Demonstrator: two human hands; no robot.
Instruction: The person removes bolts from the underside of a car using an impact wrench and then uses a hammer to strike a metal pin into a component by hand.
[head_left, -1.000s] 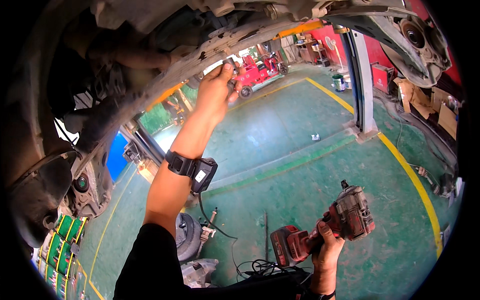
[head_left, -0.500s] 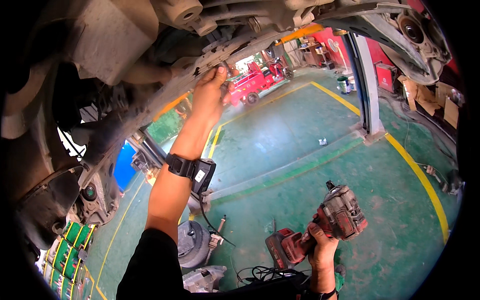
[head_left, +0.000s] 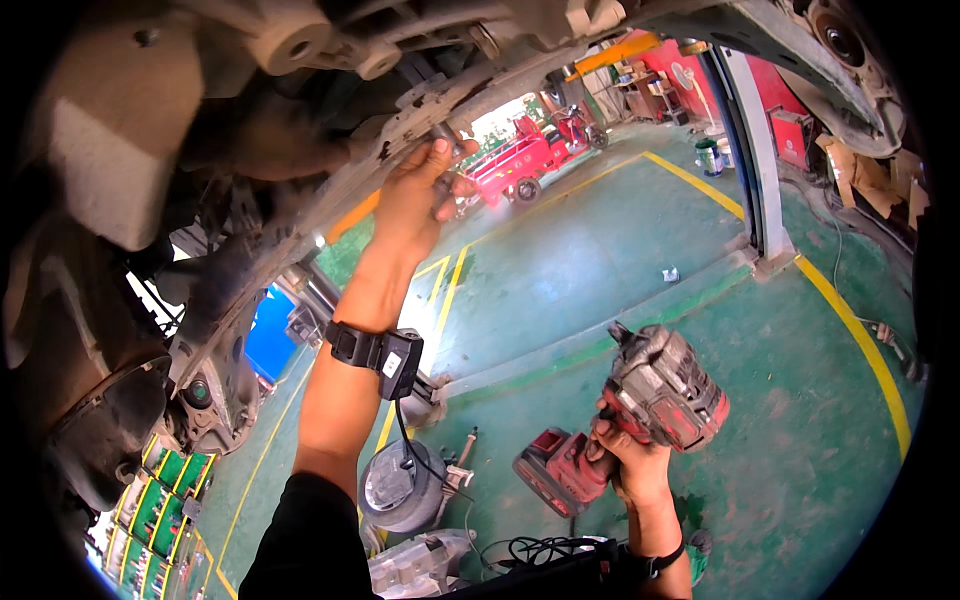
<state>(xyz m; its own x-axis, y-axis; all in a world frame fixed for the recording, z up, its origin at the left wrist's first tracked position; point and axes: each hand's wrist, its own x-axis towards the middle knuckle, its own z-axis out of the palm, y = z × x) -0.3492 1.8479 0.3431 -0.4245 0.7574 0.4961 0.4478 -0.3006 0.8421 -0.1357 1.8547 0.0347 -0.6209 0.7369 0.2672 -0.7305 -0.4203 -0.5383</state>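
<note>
Beam edge [head_left: 424, 115]: left hand [head_left: 410, 192] half-curled there, hold unclear | right hand [head_left: 640, 462] gripping power tool [head_left: 670, 392] | green floor [head_left: 800, 400] spreading around

Scuffed metal-and-plastic power tool [head_left: 665, 390], rough dull metal underbody [head_left: 130, 150], smooth glossy floor [head_left: 560, 285], matt cloth sleeve [head_left: 310, 535]

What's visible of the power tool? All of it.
The power tool has a bulky, scuffed grey head with red patches, a short dark nose and a red-and-black battery block. The casing looks like worn, grimy plastic. It is tilted, nose pointing up and slightly left in the picture, battery block lower left. The right hand wraps the grip, hiding most of it; whether the tool is running can't be told. It is held up over the green floor.
</note>
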